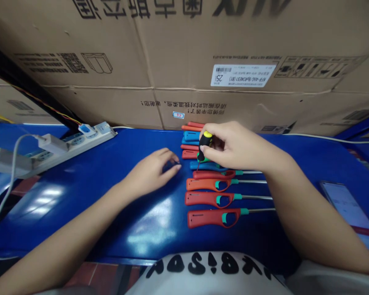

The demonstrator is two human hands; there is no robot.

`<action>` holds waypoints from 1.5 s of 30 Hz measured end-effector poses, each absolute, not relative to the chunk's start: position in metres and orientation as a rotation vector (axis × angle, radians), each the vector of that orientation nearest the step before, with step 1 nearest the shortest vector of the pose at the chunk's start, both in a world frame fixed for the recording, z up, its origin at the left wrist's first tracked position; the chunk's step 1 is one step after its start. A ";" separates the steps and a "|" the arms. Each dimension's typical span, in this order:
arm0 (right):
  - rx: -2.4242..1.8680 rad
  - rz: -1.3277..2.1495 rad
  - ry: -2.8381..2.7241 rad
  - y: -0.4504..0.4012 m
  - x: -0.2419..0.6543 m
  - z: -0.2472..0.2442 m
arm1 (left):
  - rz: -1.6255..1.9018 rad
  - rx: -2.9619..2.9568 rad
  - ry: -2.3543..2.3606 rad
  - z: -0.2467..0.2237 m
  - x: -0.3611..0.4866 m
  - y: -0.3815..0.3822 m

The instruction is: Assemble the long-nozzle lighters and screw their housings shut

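My right hand (230, 145) grips a black screwdriver (204, 144) with a yellow end cap. Its thin shaft points down at the left part of a red lighter (207, 175) in the row. Several long-necked lighters lie side by side on the blue table (110, 229); among them are a blue one (193, 165), an orange one (198, 184) and a red one nearest me (203, 218). Left of the row, my left hand (160, 168) rests near the table with its fingers curled but apart, holding nothing visible.
A large cardboard box (110, 98) stands along the table's back edge. On the left are a white power strip (76, 143) with plugs and a white cable (10, 184). A phone (347, 209) lies on the right, beyond my right forearm.
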State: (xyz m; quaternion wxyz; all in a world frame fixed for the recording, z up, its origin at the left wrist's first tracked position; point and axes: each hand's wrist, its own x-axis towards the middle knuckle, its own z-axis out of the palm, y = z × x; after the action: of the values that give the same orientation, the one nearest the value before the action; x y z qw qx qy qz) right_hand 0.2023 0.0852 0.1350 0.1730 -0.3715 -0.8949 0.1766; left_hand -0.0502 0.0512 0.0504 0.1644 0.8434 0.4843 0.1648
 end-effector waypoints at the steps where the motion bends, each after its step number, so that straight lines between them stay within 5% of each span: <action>1: -1.054 0.498 -2.535 0.085 0.202 0.135 | 0.504 2.359 1.335 0.048 -0.040 0.045; 15: -0.984 0.553 -2.579 0.077 0.199 0.131 | 0.725 2.149 1.270 0.013 -0.003 0.040; 24: -1.025 -0.082 -2.721 0.067 0.188 0.128 | 0.771 1.992 1.217 0.006 -0.008 0.049; 45: -1.050 -0.190 -2.743 0.066 0.185 0.130 | 0.610 1.998 1.152 0.017 -0.023 0.058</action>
State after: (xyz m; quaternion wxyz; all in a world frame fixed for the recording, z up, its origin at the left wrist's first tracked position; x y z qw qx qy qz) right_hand 0.1846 0.0655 0.1297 0.0990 -0.3549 -0.9274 -0.0641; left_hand -0.0235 0.0576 0.0173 0.3690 0.7784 0.4487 0.2378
